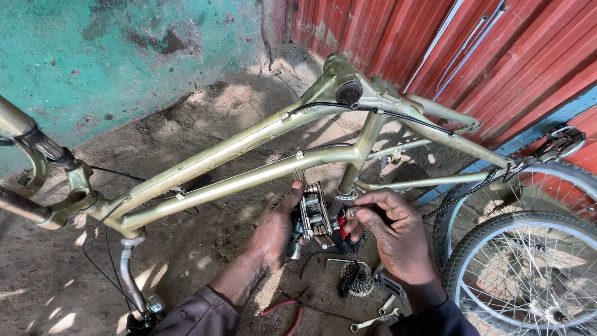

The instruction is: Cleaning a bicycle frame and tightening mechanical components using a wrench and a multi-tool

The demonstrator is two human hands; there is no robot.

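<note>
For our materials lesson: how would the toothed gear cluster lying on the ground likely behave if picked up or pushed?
The gear cluster looks like stacked metal, so probably rigid and heavy for its size. Lying flat on rough dirt, it would likely drag rather than roll. Its teeth look dark, perhaps greasy, so possibly slippery.

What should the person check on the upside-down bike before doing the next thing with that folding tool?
1. Left hand grips the folding tool: ok.
2. Right hand touches the part at the bottom of the frame: ok, though what its fingers pinch is hidden.
3. Tool bit seated in a bolt: cannot tell, the hands cover it.
4. Bike resting steady upside down: ok, as far as it shows.
5. Spare tools close by: ok, a wrench and red pliers lie on the ground.
6. Gear cluster out of the way: ok, it lies on the ground below the hands.
</note>
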